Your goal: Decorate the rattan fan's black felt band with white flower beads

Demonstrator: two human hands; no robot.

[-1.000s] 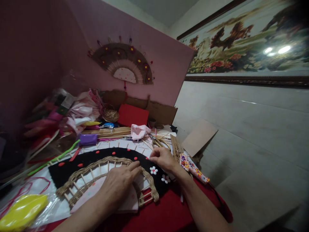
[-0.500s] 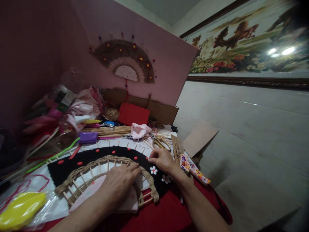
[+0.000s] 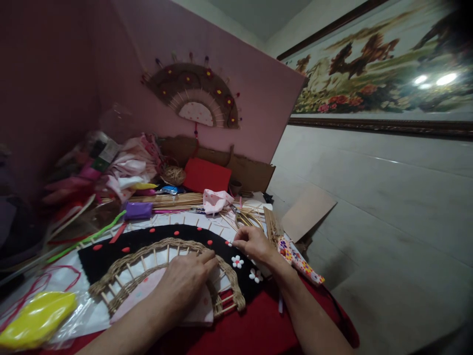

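- While the left hand (image 3: pixel 186 278) lies palm down over the near middle of the fan-shaped work (image 3: pixel 142 242), fingers reaching onto its braided cord band (image 3: pixel 234 283), the right hand (image 3: pixel 254 244) works at the far right of the black border.
- Work location: near side, on a white sheet (image 3: pixel 88 320) over red cloth (image 3: pixel 266 323).
- Left hand: spread low, clamped on nothing visible.
- Right hand: thumb and forefinger close together at a small white piece (image 3: pixel 230 244) beside a red dot. Pinched or merely touched: cannot tell.
- Two white-petalled flowers with red centres, one (image 3: pixel 237 262) nearer the fingertips, the other (image 3: pixel 255 275) to its right; they look a fair pattern for petal spacing.
- Judgement: a light touch suits so small a piece; a hard squeeze could flatten it or nudge the dot off centre.
- Left palm best held steady, weight even, lest the open sticks bend.
- Right wrist sits close to both flowers; a slight lift would spare them smearing.
- Scissors (image 3: pixel 244 217) just beyond the right hand; elbow room fair.
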